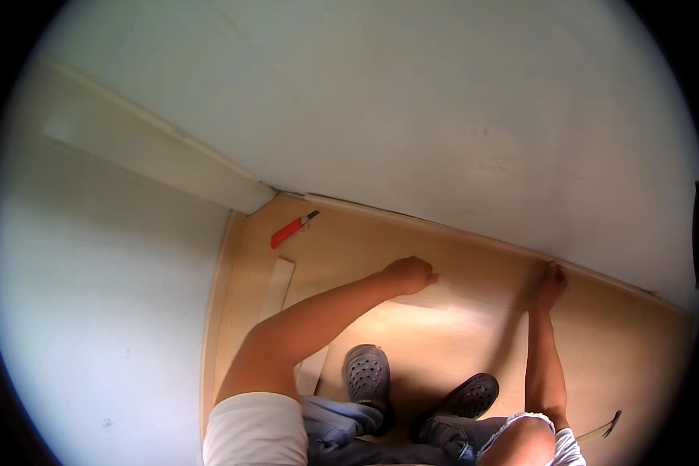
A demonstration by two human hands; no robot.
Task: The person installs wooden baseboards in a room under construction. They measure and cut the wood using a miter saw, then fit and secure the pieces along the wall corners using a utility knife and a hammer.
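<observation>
While both arms stretch forward, I read this as the seating step: my left hand (412, 274) is closed to a loose fist, knuckles down on the floor (474, 326), holding nothing I can make out, and my right hand (551, 281) has its fingers pressed to the skirting (474, 237) at one o'clock, clamping nothing. The next move, I judge, calls for steady pressure along that wall joint. A knife (293, 229) lies at eleven o'clock near the corner, a pale strip (278, 286) just below it, a hammer (602, 429) at four o'clock. Walls close off the top and left; open board lies between my hands and shoes (369, 377).
</observation>
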